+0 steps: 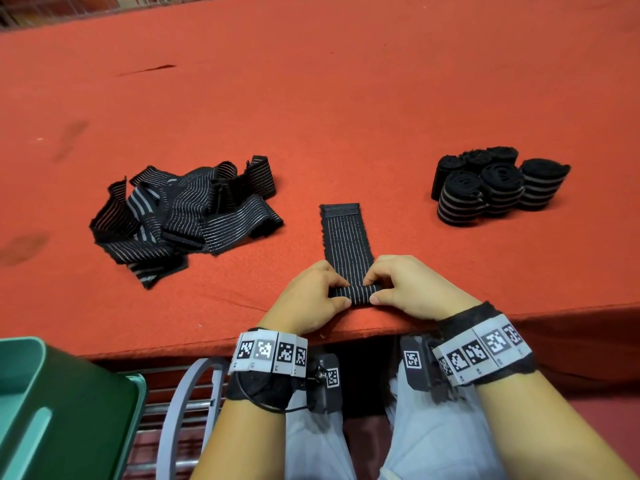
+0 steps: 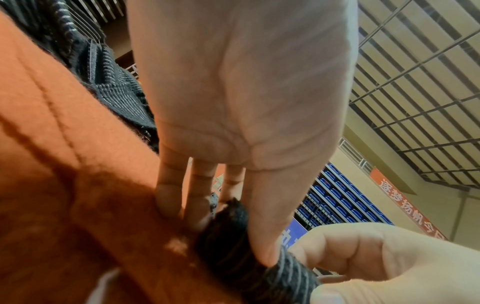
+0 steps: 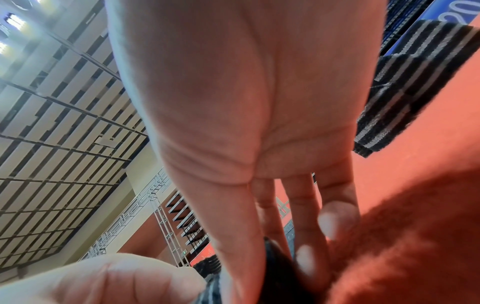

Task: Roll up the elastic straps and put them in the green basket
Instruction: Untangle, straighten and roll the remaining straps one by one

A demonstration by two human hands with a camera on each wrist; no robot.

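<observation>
A black elastic strap (image 1: 347, 237) with thin grey stripes lies flat on the red table, its near end wound into a small roll (image 1: 356, 295) at the table's front edge. My left hand (image 1: 311, 296) pinches the roll's left end (image 2: 228, 242) between thumb and fingers. My right hand (image 1: 408, 289) pinches its right end (image 3: 278, 273). A pile of loose straps (image 1: 187, 213) lies to the left. Several rolled straps (image 1: 495, 185) stand at the right. The green basket (image 1: 59, 407) sits below the table at the lower left.
The red felt table (image 1: 311, 116) stretches far back. Under its front edge are my light trousers (image 1: 433, 438), a grey ring-shaped frame (image 1: 180, 410) and metal bars. Both wrists carry marker bands and cameras.
</observation>
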